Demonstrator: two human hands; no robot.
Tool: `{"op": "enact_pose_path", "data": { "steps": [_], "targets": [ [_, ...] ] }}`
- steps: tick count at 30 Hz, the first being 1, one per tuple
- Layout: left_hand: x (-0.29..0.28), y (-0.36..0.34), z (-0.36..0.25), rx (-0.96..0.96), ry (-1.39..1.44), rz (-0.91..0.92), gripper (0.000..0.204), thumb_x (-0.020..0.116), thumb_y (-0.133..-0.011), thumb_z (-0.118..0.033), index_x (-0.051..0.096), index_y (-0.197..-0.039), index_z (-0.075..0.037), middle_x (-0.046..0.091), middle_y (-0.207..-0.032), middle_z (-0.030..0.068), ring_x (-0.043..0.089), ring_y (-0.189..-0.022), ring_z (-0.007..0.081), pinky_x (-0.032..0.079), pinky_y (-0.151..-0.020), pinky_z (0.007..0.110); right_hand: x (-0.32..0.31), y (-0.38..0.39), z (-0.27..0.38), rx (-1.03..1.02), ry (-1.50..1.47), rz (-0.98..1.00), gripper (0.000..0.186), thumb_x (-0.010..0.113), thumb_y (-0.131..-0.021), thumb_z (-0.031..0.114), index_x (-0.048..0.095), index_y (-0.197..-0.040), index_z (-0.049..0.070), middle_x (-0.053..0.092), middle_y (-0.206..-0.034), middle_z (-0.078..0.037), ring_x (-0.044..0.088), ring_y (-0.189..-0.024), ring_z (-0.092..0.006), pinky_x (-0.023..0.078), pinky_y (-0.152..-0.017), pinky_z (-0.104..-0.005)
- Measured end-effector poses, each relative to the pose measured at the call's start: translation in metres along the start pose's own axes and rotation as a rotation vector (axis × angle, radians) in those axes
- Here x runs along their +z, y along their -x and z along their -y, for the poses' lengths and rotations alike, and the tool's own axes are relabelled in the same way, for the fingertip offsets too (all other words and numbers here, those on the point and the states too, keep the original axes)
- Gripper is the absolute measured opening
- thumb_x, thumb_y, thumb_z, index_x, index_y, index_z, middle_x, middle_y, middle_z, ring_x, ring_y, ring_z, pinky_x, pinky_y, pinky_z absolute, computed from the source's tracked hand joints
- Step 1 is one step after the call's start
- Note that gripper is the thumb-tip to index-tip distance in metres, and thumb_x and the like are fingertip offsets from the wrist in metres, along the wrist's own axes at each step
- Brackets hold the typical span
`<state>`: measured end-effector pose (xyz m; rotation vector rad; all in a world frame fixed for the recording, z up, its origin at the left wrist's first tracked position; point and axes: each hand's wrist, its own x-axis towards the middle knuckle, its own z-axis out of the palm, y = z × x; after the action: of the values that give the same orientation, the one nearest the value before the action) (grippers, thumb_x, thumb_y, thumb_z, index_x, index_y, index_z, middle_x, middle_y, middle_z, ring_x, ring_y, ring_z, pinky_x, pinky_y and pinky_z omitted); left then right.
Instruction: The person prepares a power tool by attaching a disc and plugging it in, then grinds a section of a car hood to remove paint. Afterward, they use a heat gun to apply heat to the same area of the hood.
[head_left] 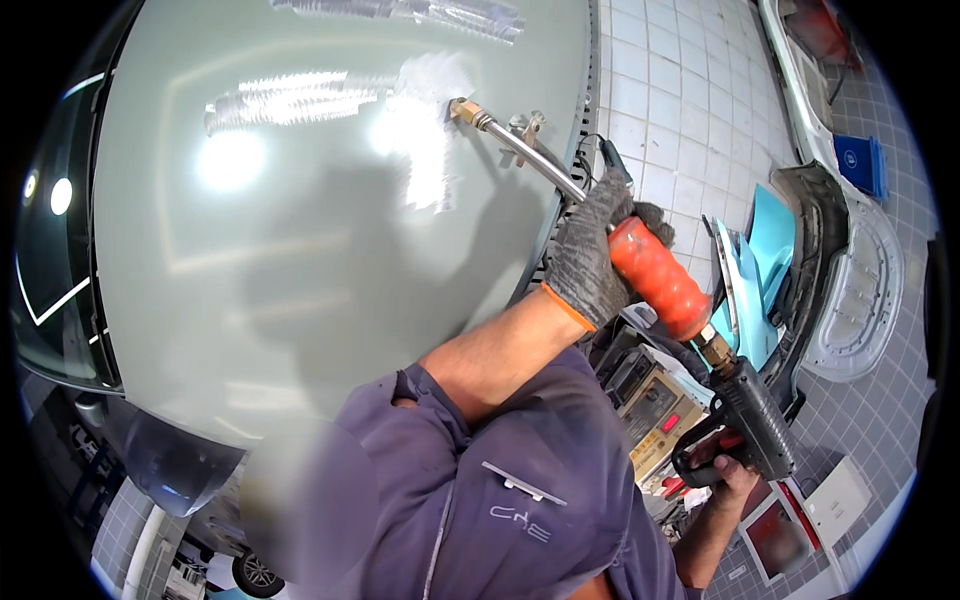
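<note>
A slide hammer puller runs from the panel down to the right, with a bright metal rod (530, 152), a red ribbed sliding weight (660, 280) and a black pistol grip (750, 420). Its brass tip (464, 109) meets the green-grey car panel (300, 330) beside a sanded bare-metal patch (430, 110). My left hand (598, 240), in a grey glove with an orange cuff, is closed round the tool at the upper end of the red weight. Bare, my right hand (735, 476) is wrapped on the pistol grip; some of its fingers are hidden.
A brass clamp (525, 135) stands on the panel near its right edge. Right of the panel are a white tiled floor (660, 90), turquoise body parts (765, 250), a large bumper-like part (850, 290) and a blue bin (862, 165). A beige machine (655, 410) stands close to my body.
</note>
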<state>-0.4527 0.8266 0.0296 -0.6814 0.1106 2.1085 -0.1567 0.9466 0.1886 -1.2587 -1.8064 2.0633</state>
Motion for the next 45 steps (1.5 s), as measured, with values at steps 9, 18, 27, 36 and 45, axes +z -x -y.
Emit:
{"op": "enact_pose_path", "data": {
  "steps": [9,18,27,36,45],
  "targets": [
    [0.021,0.051,0.050,0.081,-0.164,-0.092,0.032,0.063,-0.100,-0.033,0.059,-0.084,-0.006,0.066,-0.079,0.0115,0.065,-0.069,0.0237,0.058,-0.066,0.039,-0.052,0.042,-0.001,0.086,-0.145,-0.022,0.077,0.078,-0.074,0.016,0.044,-0.136,-0.014,0.062,-0.067,-0.017,0.063,-0.053,-0.0276,0.055,-0.049,-0.0384],
    [0.018,0.024,0.035,0.088,-0.112,0.099,0.025,0.060,-0.097,-0.036,0.056,-0.088,-0.013,0.059,-0.080,0.0070,0.061,-0.081,0.0239,0.054,-0.081,0.045,-0.033,0.048,-0.021,-0.029,-0.076,0.016,0.078,0.078,-0.074,0.010,0.044,-0.141,-0.010,0.066,-0.082,-0.023,0.065,-0.059,-0.0279,0.055,-0.054,-0.0389],
    [-0.006,0.013,0.008,0.041,0.021,0.177,0.021,0.057,-0.099,-0.033,0.055,-0.088,-0.014,0.057,-0.081,0.0058,0.059,-0.079,0.0236,0.054,-0.083,0.046,-0.026,0.030,-0.033,-0.006,-0.083,0.061,0.060,0.076,-0.076,0.007,0.053,-0.128,-0.008,0.064,-0.095,-0.021,0.067,-0.063,-0.0306,0.058,-0.057,-0.0415],
    [0.003,0.016,-0.001,0.014,-0.037,0.057,0.017,0.062,-0.096,-0.031,0.057,-0.096,-0.015,0.064,-0.082,0.0082,0.066,-0.078,0.0274,0.058,-0.078,0.048,0.007,0.024,-0.005,0.003,-0.031,-0.068,0.049,0.077,-0.075,0.014,0.053,-0.113,-0.005,0.059,-0.072,-0.017,0.063,-0.057,-0.0296,0.057,-0.054,-0.0413],
    [-0.009,0.001,-0.021,0.065,0.022,0.045,0.031,0.065,-0.098,-0.036,0.062,-0.083,-0.009,0.067,-0.079,0.0091,0.067,-0.077,0.0255,0.057,-0.077,0.043,0.003,0.026,-0.002,-0.020,-0.031,-0.050,0.079,0.080,-0.071,0.010,0.043,-0.138,-0.010,0.065,-0.080,-0.021,0.065,-0.054,-0.0303,0.057,-0.049,-0.0406]
  ]
}}
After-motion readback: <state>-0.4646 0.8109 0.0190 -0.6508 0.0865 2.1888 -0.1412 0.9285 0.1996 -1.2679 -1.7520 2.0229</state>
